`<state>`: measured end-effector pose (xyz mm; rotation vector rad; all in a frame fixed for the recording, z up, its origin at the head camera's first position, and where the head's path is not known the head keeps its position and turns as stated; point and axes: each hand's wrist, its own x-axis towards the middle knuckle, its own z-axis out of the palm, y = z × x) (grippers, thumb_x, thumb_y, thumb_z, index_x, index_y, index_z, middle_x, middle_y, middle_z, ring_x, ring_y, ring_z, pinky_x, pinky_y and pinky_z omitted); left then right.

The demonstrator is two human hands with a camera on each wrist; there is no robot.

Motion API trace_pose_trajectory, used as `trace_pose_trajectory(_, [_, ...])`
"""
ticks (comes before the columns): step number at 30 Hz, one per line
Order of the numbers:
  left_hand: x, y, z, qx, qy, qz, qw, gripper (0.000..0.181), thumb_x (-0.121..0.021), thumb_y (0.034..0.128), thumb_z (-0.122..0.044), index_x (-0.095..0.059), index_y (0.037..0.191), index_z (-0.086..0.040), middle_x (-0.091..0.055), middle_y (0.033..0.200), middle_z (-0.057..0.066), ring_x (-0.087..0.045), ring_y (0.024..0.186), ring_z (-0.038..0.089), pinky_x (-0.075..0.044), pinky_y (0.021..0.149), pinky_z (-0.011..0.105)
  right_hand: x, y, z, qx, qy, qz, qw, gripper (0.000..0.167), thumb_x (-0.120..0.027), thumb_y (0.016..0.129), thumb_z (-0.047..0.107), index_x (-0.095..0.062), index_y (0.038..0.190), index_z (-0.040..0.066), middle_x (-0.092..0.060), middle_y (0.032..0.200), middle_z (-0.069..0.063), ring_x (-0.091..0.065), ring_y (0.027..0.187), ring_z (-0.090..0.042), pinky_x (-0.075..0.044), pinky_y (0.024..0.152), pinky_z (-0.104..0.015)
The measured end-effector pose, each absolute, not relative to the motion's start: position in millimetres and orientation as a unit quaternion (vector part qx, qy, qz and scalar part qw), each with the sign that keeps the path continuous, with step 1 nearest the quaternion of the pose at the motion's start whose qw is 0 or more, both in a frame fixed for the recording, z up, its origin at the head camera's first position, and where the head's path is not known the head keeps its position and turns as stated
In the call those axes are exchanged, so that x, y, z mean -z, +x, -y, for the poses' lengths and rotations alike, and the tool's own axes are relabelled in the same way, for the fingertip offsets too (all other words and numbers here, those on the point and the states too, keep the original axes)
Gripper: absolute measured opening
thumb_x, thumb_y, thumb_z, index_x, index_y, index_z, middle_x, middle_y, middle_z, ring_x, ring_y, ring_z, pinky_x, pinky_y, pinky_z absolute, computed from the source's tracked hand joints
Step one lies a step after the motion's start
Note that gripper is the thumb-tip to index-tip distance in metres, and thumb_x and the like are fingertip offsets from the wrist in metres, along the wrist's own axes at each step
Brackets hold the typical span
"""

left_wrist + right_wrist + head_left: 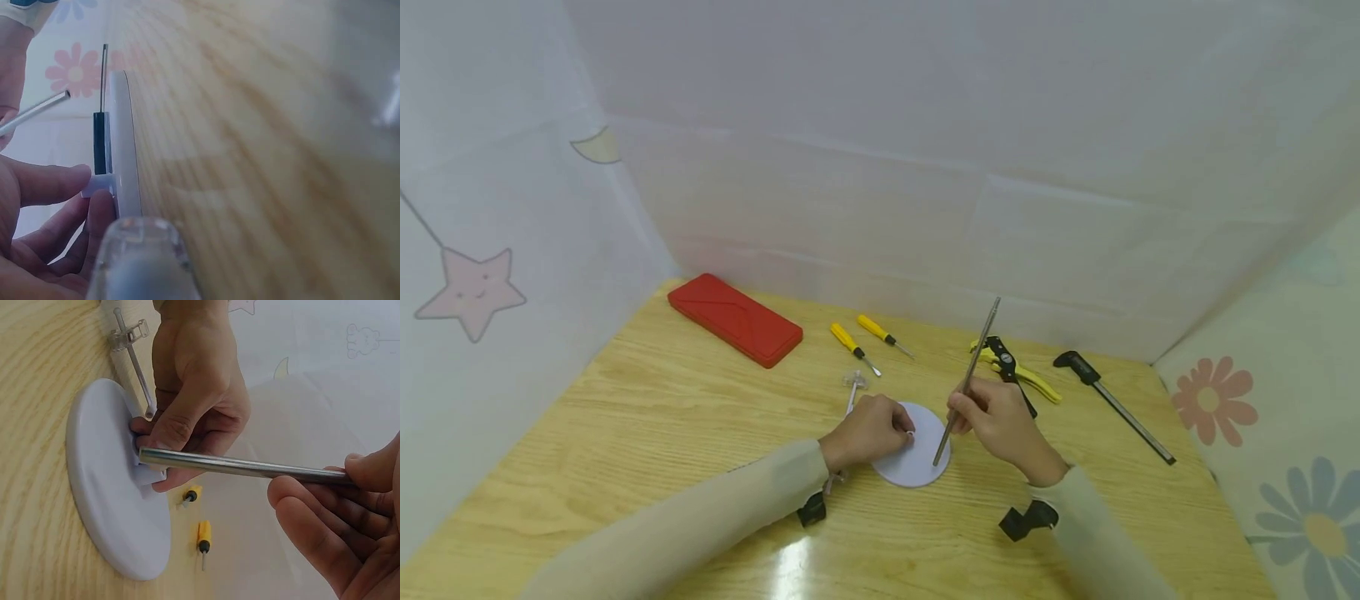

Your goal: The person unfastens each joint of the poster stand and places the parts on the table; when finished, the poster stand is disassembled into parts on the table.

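A round white base (917,471) lies flat on the table. My left hand (868,429) pinches the small white raised piece (99,185) at its middle between thumb and finger. My right hand (1000,421) holds a thin metal rod (976,358) at a slant, its lower end over the base. In the right wrist view, that end of the rod (244,467) appears close to the left fingers; whether it touches anything I cannot tell. A thinner rod with clear plastic fittings (855,381) lies left of the base, partly hidden by the left hand.
Behind the hands lie two yellow-handled screwdrivers (846,337) and a red case (737,321). Yellow-and-black pliers (1033,383) lie just beyond the right hand, with a digital caliper (1127,417) farther right. White printed sheets (880,200) enclose the table's back and sides.
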<state>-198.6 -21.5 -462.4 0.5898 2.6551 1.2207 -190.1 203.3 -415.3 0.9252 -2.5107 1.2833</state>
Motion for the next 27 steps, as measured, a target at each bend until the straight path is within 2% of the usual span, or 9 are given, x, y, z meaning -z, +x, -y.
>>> trace_pose_trajectory(7, [463,-198,22,-0.416,0.196,-0.885,0.077,0.007,-0.076,0.0814,-0.011,-0.079,0.086,-0.008,-0.076,0.078,0.000,-0.064,0.069,0.004,-0.053,0.059,0.019,420,-188,-214,-0.464,0.275,0.842,0.005,0.017,-0.059,0.102,0.010,-0.068,0.088,0.006,-0.071,0.070,-0.008,-0.070,0.058,-0.011,-0.059,0.054,-0.032])
trace_pose_trajectory(12, [463,-198,21,-0.413,0.198,-0.886,0.073,0.007,-0.076,0.0820,-0.012,-0.080,0.086,-0.008,-0.076,0.078,0.000,-0.064,0.069,0.004,-0.054,0.060,0.018,424,-188,-223,-0.487,0.241,0.837,-0.071,0.024,-0.057,0.104,0.016,-0.068,0.091,0.000,-0.072,0.075,-0.015,-0.073,0.062,-0.021,-0.061,0.057,-0.035])
trace_pose_trajectory(16, [462,-197,21,-0.408,0.201,-0.888,0.071,0.007,-0.076,0.0822,-0.011,-0.080,0.086,-0.007,-0.076,0.078,0.001,-0.064,0.069,0.004,-0.053,0.060,0.018,427,-188,-229,-0.496,0.237,0.829,-0.107,0.029,-0.056,0.104,0.016,-0.066,0.093,-0.009,-0.072,0.078,-0.020,-0.073,0.063,-0.027,-0.061,0.058,-0.039])
trace_pose_trajectory(19, [461,-196,21,-0.407,0.203,-0.887,0.073,0.007,-0.075,0.0822,-0.010,-0.080,0.086,-0.007,-0.076,0.079,0.001,-0.064,0.069,0.004,-0.053,0.060,0.018,430,-188,-232,-0.497,0.235,0.825,-0.130,0.032,-0.055,0.105,0.016,-0.064,0.095,-0.013,-0.072,0.078,-0.022,-0.074,0.063,-0.024,-0.061,0.059,-0.042])
trace_pose_trajectory(27, [460,-196,23,-0.412,0.202,-0.885,0.076,0.007,-0.076,0.0823,-0.010,-0.079,0.087,-0.007,-0.076,0.080,0.002,-0.065,0.071,0.005,-0.054,0.060,0.019,434,-188,-233,-0.500,0.210,0.824,-0.166,0.034,-0.054,0.105,0.016,-0.063,0.098,-0.015,-0.072,0.080,-0.024,-0.072,0.063,-0.014,-0.061,0.060,-0.044])
